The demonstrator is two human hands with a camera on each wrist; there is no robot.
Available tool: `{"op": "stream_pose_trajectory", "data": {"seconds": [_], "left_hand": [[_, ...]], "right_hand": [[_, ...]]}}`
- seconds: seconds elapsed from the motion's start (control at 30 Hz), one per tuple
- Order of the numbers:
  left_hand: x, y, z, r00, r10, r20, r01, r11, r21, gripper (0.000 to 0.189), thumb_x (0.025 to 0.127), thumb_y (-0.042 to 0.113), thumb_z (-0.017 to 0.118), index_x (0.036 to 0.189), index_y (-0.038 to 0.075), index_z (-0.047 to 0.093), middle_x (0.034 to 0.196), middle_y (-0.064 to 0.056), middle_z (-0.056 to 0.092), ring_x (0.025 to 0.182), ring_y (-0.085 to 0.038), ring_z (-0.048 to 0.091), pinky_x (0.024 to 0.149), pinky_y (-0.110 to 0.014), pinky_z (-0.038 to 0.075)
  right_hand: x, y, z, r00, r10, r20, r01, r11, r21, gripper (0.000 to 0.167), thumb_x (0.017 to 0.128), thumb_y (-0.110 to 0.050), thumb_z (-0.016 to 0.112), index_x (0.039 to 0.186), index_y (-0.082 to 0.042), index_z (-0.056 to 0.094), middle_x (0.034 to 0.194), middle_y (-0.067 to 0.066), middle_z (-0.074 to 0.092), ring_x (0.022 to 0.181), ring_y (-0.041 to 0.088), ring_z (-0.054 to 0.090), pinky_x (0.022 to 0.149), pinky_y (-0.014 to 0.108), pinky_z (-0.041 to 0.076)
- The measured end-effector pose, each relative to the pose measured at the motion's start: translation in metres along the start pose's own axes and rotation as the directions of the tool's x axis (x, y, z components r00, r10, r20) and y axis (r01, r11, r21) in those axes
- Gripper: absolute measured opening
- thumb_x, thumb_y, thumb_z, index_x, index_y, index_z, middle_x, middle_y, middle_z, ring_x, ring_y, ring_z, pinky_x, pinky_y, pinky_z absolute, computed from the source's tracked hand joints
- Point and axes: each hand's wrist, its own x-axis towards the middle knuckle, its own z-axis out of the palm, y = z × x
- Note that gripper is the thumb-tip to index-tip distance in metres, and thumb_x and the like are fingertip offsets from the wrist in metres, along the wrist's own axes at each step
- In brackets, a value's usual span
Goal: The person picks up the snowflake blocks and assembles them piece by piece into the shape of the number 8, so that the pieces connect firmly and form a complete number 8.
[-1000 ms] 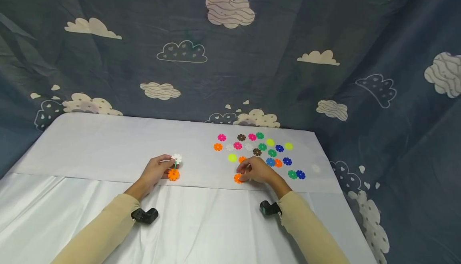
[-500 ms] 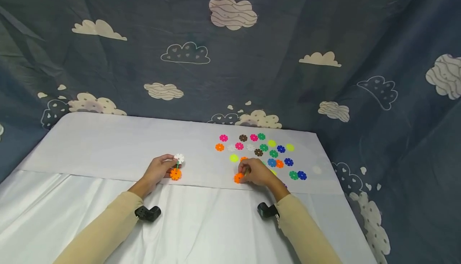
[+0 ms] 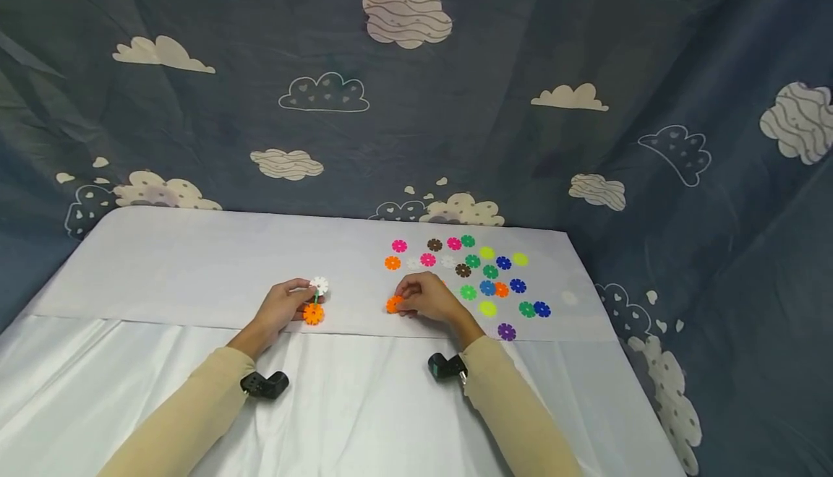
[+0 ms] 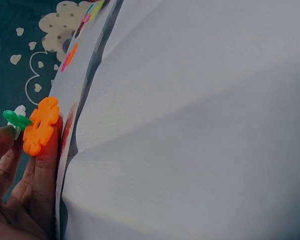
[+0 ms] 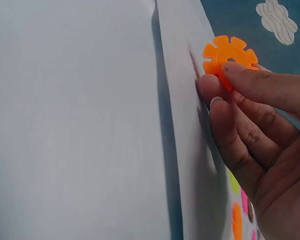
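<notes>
My left hand [image 3: 278,309] grips a small joined piece made of notched plastic interlocking discs: a white disc [image 3: 319,286], a green disc [image 4: 17,119] set edge-on, and an orange disc [image 4: 41,126] at its near end. In the left wrist view the thumb presses on the green disc and fingers lie behind the orange one. My right hand [image 3: 428,298] pinches a single orange interlocking disc [image 5: 231,54] between thumb and forefinger, with its notched rim showing. A gap separates the two hands over the white table [image 3: 215,260].
Loose discs lie scattered on the table's right side, among them a purple disc [image 3: 506,332], a blue disc [image 3: 542,309], a brown disc [image 3: 463,270] and a pink disc [image 3: 400,246]. Behind the table hangs a dark cloud-print curtain [image 3: 455,137].
My right hand has picked up the orange disc and carried it left, toward the left hand. The purple disc now shows uncovered. My left hand keeps its hold, almost still.
</notes>
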Motion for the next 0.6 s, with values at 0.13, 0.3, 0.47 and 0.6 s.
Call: {"op": "stream_pose_trajectory", "data": {"seconds": [0.13,0.3,0.47,0.6], "left_hand": [[0.0,0.001,-0.002,1.0,0.002,0.01,-0.002,1.0,-0.008,0.034,0.1,0.021,0.053,0.123,-0.005,0.052,0.109,-0.013,0.07,0.079,-0.006,0.061,0.069,-0.02,0.053],[0.001,0.001,-0.003,1.0,0.008,0.008,-0.007,1.0,-0.019,0.031,0.1,0.02,0.054,0.119,-0.005,0.055,0.106,-0.012,0.071,0.077,-0.007,0.06,0.067,-0.02,0.053],[0.0,0.001,-0.003,1.0,-0.01,0.022,0.01,1.0,-0.02,0.03,0.1,0.021,0.053,0.117,-0.004,0.055,0.107,-0.013,0.07,0.077,-0.008,0.06,0.067,-0.021,0.052],[0.002,0.001,-0.003,0.999,-0.026,0.021,0.026,1.0,-0.004,0.031,0.1,0.022,0.054,0.12,-0.003,0.054,0.109,-0.013,0.07,0.079,-0.008,0.06,0.068,-0.022,0.052]], "right_hand": [[0.015,-0.005,0.012,1.0,-0.03,0.01,0.029,0.996,0.09,0.008,0.084,0.009,0.068,0.086,0.004,0.062,0.073,0.011,0.063,0.065,0.02,0.068,0.061,0.033,0.058],[0.03,-0.011,0.024,0.999,-0.052,0.016,0.049,0.989,0.141,0.009,0.084,0.008,0.068,0.09,0.007,0.062,0.073,0.012,0.065,0.066,0.022,0.069,0.061,0.033,0.058],[0.043,-0.014,0.034,0.997,-0.073,0.012,0.069,0.973,0.222,0.015,0.083,0.009,0.069,0.096,0.011,0.063,0.077,0.019,0.065,0.065,0.029,0.069,0.061,0.04,0.059],[0.052,-0.016,0.042,0.996,-0.091,-0.008,0.09,0.96,0.266,0.015,0.084,0.011,0.067,0.098,0.013,0.065,0.082,0.024,0.066,0.068,0.035,0.068,0.064,0.045,0.058]]}}
